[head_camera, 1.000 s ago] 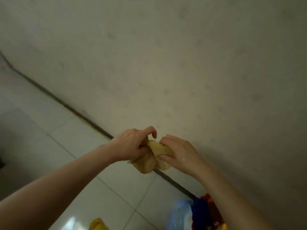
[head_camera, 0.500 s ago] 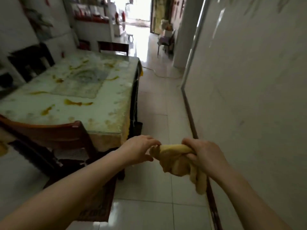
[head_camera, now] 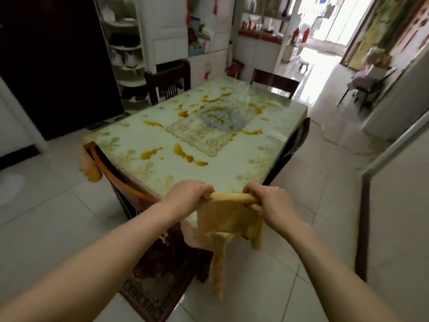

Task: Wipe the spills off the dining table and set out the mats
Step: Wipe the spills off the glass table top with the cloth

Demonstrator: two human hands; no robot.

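Both hands, left hand (head_camera: 185, 198) and right hand (head_camera: 271, 203), fingers curled tight on a yellow cloth (head_camera: 228, 217), seemingly damp, before the spill-streaked dining table (head_camera: 232, 168).

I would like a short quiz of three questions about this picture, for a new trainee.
1. True or false: both hands hold the yellow cloth.
2. What colour are the spills on the dining table?
A. orange
B. blue
C. black
3. Fill in: the cloth hangs near the table's ____ edge.

Key:
1. True: the left hand and the right hand each have a grip on its top edge.
2. A
3. near
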